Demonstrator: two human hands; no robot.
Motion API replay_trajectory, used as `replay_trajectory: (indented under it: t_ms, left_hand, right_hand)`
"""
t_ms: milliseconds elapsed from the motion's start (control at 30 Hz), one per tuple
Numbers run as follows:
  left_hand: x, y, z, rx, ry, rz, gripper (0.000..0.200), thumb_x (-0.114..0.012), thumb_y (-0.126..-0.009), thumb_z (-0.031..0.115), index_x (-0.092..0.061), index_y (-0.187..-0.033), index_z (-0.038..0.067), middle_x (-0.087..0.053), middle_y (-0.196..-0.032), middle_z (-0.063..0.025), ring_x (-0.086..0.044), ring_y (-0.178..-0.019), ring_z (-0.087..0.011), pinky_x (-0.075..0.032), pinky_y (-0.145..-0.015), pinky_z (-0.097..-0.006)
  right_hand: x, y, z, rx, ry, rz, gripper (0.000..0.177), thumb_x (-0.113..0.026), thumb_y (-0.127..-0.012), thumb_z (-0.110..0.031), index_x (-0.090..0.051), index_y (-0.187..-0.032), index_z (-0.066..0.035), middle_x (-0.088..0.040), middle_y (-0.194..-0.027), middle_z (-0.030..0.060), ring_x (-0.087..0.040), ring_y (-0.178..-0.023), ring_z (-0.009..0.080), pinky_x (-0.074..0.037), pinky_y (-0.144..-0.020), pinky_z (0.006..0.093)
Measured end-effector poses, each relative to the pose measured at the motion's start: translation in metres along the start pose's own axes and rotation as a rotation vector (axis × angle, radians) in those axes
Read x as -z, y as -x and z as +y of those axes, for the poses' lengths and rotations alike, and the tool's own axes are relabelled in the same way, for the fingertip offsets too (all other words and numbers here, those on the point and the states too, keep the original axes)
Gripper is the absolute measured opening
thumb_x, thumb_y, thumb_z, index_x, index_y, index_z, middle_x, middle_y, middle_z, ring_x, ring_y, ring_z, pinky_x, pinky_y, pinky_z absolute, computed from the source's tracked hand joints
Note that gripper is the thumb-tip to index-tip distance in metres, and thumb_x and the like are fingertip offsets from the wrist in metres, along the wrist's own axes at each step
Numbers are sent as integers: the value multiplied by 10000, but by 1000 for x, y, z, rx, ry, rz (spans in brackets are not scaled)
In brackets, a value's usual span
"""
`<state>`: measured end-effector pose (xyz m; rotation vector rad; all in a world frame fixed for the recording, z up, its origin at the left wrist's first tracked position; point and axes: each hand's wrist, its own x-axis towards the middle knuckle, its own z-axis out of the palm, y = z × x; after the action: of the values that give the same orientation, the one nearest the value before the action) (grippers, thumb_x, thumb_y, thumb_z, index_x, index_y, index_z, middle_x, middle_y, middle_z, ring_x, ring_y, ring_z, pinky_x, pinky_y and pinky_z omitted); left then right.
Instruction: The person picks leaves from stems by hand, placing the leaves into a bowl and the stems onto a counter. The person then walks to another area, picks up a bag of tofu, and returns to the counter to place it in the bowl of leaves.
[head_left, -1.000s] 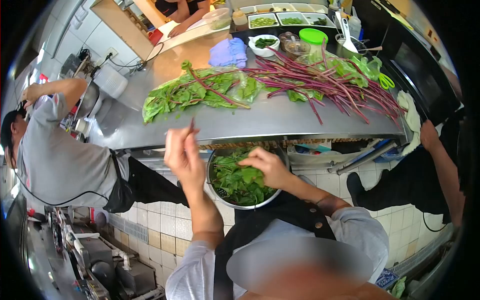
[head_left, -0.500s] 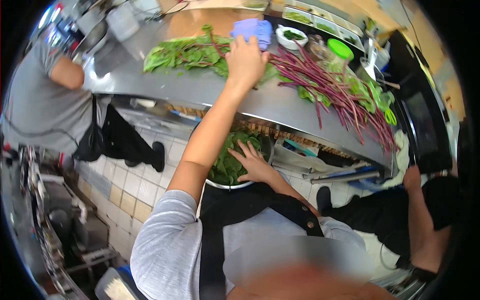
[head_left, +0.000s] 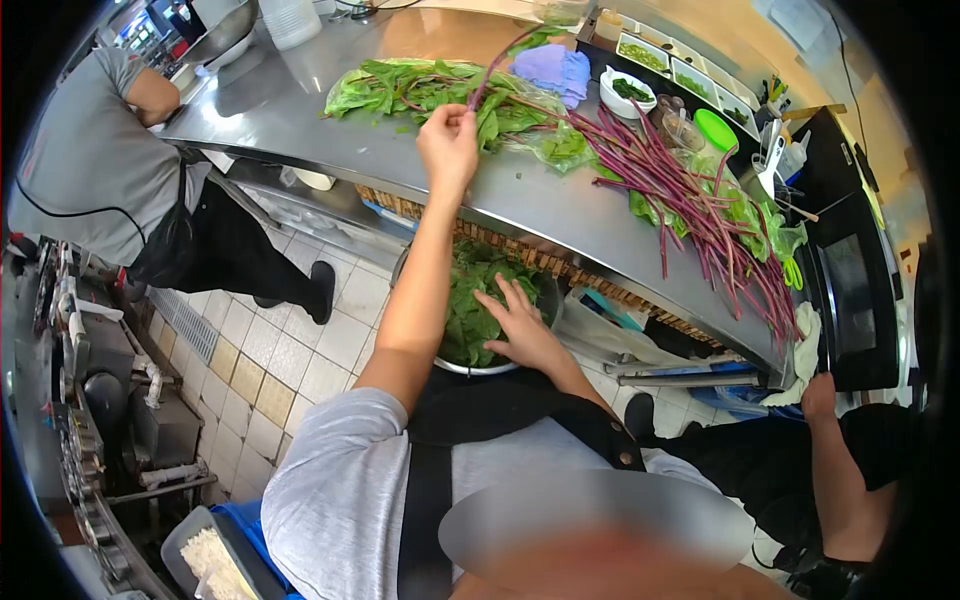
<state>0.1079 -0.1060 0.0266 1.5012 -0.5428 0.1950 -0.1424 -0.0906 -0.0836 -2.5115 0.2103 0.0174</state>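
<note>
My left hand [head_left: 447, 145] is raised over the steel counter, its fingers pinched around a purple leafy stem [head_left: 490, 78] that curves up and to the right. Just beyond it, a heap of green leafy stalks [head_left: 400, 85] lies on clear plastic. Below the counter's front edge, my right hand [head_left: 520, 325] lies with fingers spread on torn green leaves [head_left: 465, 325], which fill a metal bowl [head_left: 480, 370] close to my body. A large bundle of bare purple stems [head_left: 665, 185] is spread across the counter on the right.
A blue-purple cloth [head_left: 553, 72], a white bowl of chopped greens [head_left: 627, 92] and a green lid [head_left: 715, 130] sit along the back of the steel counter [head_left: 560, 205]. One person [head_left: 90, 170] stands at left; another person's arm [head_left: 840, 460] is at right.
My left hand has drawn back and left from beside the cloth, and a purple stem now shows in its fingers. The right hand stays on the leaves. The view has shifted slightly.
</note>
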Motion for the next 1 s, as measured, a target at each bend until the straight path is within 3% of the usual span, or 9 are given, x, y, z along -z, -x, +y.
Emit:
replay_trajectory:
  t_ms: [133,233,367,400,533,633,733,867,1000]
  left_hand:
    - [35,26,13,79,304,-76,137,-604,-924,88,-633,-984,-32,-634,-808,-5,-542,-682,-51,-446,-596,-211]
    - [51,40,31,173,548,-89,158,-594,-940,92,-611,-1041,-28,-640,-844,-5,-550,-702,-44,-440,-611,-189]
    - [54,71,38,136,638,-150,142,-585,-943,72,-582,-1057,-12,-634,-873,-6,-557,-750,-44,-451,-651,-192]
    - [53,81,47,182,614,-161,130,-586,-940,67,-573,-1046,-7,-632,-882,-8,-556,-763,-43,-452,-664,-192]
    - [43,108,56,96,646,-145,123,-581,-944,72,-545,-1042,6,-601,-866,-15,-549,-724,-56,-456,-650,-193]
    - [48,107,60,148,870,-10,117,-546,-966,90,-494,-1055,35,-588,-858,-19,-536,-703,-67,-461,-629,-207]
    - [59,84,47,180,899,156,105,-481,-1000,143,-447,-1045,54,-557,-844,-22,-529,-690,-101,-488,-601,-295]
    - [75,62,18,247,977,161,126,-469,-1004,153,-454,-1056,39,-557,-847,-34,-531,-683,-113,-492,-611,-304]
    - [83,53,26,233,924,97,149,-493,-993,143,-505,-1072,18,-567,-841,-50,-532,-696,-131,-483,-615,-306]
  right_hand:
    - [19,-6,-5,144,-112,129,740,-758,-755,-167,-414,-1410,-157,-190,-1529,206,-259,-1386,417,-334,-1089,499]
    - [45,-14,-22,262,-248,282,563,-735,-770,-121,-535,-1296,-93,-350,-1444,185,-448,-1276,379,-419,-1025,433]
    - [71,-28,-46,186,-771,555,430,-735,-769,-27,-597,-1175,1,-573,-1206,138,-634,-1004,209,-527,-762,283]
    - [73,-36,-51,226,-948,631,366,-728,-788,-14,-601,-1126,46,-625,-1040,101,-635,-838,113,-503,-648,222]
    - [82,-55,-56,167,-1014,684,218,-707,-829,-18,-605,-1009,50,-605,-764,10,-548,-666,53,-469,-601,201]
    - [69,-58,-59,254,-1040,981,131,-686,-840,1,-589,-920,36,-614,-793,19,-553,-678,54,-472,-605,204]
    - [65,-43,-76,551,-823,918,81,-591,-901,3,-527,-944,28,-627,-783,55,-594,-685,97,-486,-624,238]
    - [33,-10,-77,546,-883,380,114,-528,-924,-3,-461,-1017,4,-623,-740,65,-619,-667,133,-495,-597,286]
    - [35,-12,-79,525,-760,624,224,-568,-885,5,-457,-1079,8,-581,-844,54,-563,-709,97,-463,-619,258]
